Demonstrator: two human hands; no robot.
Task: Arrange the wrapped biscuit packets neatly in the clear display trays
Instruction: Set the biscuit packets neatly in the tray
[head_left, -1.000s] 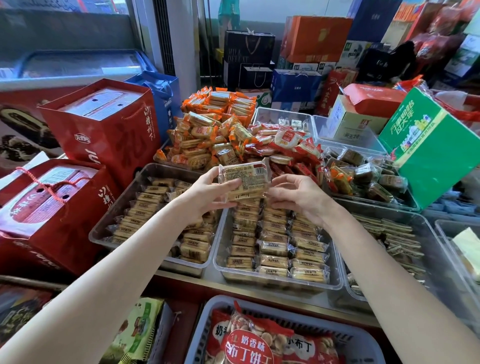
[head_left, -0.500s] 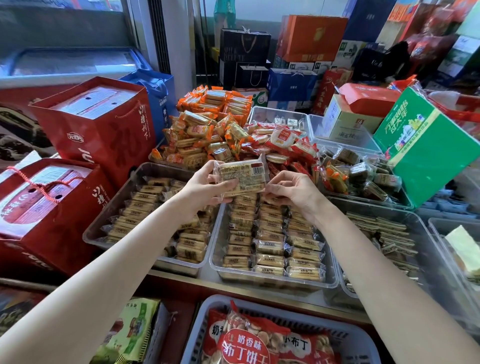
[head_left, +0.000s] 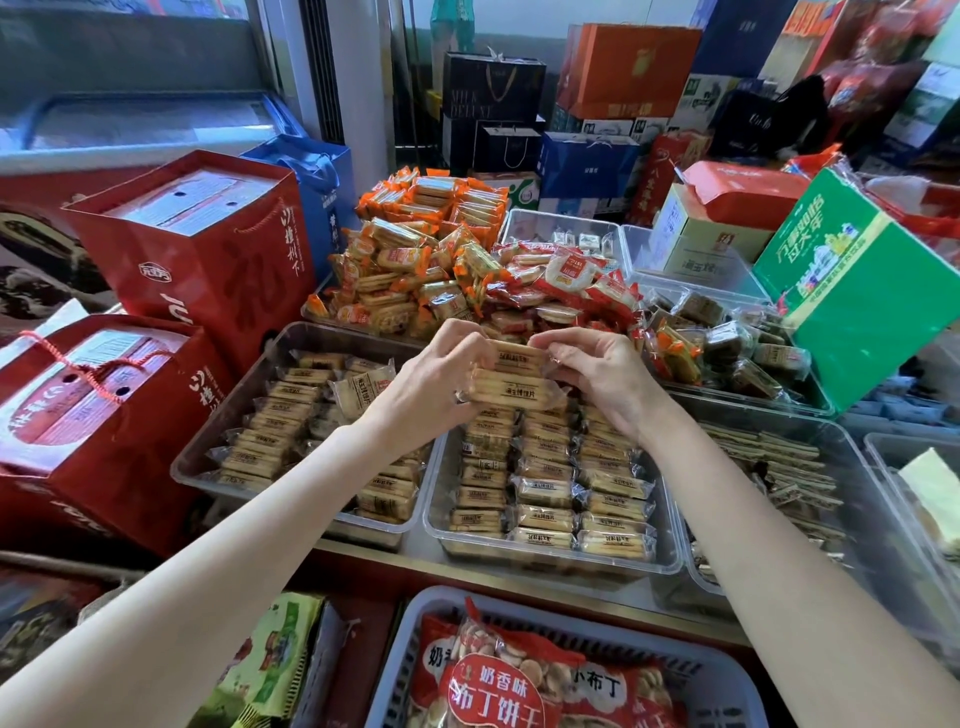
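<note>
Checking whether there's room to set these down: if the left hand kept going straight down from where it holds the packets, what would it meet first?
Probably the far end of the biscuit rows in the middle clear tray; the left hand and the held packets hang just over them, though depth is unclear.

you've got tan biscuit packets (head_left: 511, 382) w/ dark lettering in clear wrap. far pile (head_left: 415, 249): orange wrappers. next to it, right: red-and-white packets (head_left: 566, 283). left: red gift bags (head_left: 202, 249) w/ dark script, blue bag (head_left: 324, 182) behind. right: green box (head_left: 852, 291) w/ yellow edge. near: grey basket (head_left: 405, 660), red bag (head_left: 498, 680) w/ white text.
</note>
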